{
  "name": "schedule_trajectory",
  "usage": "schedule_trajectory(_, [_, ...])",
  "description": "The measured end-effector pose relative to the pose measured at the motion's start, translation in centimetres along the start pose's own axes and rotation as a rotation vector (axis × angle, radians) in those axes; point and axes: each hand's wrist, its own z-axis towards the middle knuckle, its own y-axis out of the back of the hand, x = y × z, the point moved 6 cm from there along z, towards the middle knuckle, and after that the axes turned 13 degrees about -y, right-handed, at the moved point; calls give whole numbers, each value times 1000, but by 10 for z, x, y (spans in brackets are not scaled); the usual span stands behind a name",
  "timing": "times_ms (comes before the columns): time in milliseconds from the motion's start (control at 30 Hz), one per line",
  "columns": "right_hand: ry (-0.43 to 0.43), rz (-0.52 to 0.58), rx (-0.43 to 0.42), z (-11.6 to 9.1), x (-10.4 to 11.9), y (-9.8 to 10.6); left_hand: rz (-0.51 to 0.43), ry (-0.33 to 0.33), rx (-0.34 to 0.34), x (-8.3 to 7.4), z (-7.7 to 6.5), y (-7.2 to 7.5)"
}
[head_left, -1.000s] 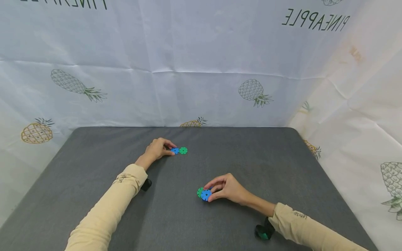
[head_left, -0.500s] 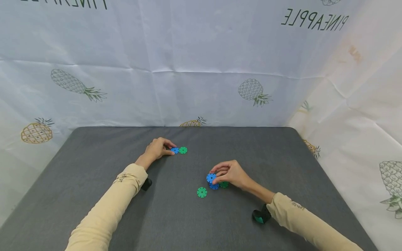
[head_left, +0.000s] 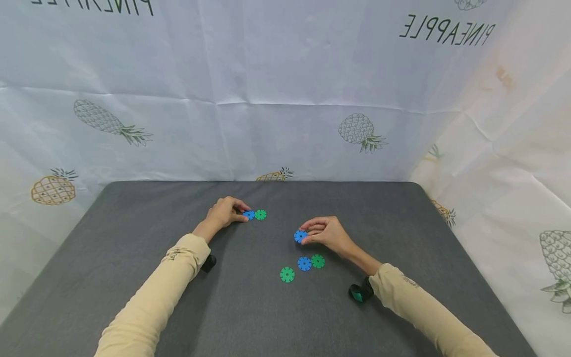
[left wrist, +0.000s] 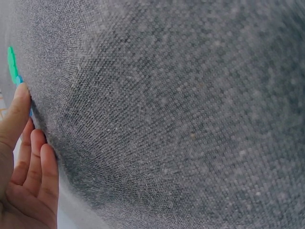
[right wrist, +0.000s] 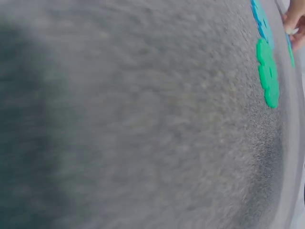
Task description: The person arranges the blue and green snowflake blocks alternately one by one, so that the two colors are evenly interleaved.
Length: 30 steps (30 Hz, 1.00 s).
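Note:
At the back of the table my left hand (head_left: 223, 212) pinches the edge of a blue notched disc (head_left: 249, 214), which lies beside a green notched disc (head_left: 260, 214) and touches it. In the left wrist view the thumb and fingers of the left hand (left wrist: 26, 157) mostly cover that blue disc. My right hand (head_left: 327, 234) holds another blue notched disc (head_left: 300, 236) between thumb and fingers, right of the table's middle. In front of it lie a blue disc (head_left: 304, 264), a green disc (head_left: 318, 261) and a separate green disc (head_left: 287, 274). The right wrist view does not show the right hand.
A dark grey cloth covers the table (head_left: 250, 307). Behind it hangs a white curtain (head_left: 276, 64) printed with pineapples, which continues along the right side. A black wrist device (head_left: 360, 291) hangs beneath the right cuff, and another (head_left: 208, 263) beneath the left.
My right hand has carried its blue disc away from the near green disc, toward the back of the table, uncovering the blue and green pair. The left hand has stayed in place.

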Motion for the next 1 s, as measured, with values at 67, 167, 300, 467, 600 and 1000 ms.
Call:
schedule_trajectory(67, [-4, 2, -14, 4, 0, 1, 6, 7, 1, 1, 1, -1])
schedule_trajectory(167, [-10, 1, -42, 10, 1, 4, 10, 11, -3, 0, 1, -1])
schedule_trajectory(300, [-21, 5, -84, 18, 3, 8, 8, 16, -4, -1, -1, 0])
schedule_trajectory(467, [-41, 15, -122, 30, 6, 11, 10, 23, -2, -1, -1, 0])
schedule_trajectory(600, [-56, 21, -133, 40, 8, 9, 11, 28, 2, -1, -2, 0])
schedule_trajectory(1000, [-104, 38, -131, 64, 11, 0, 11, 22, -4, -3, -2, 1])
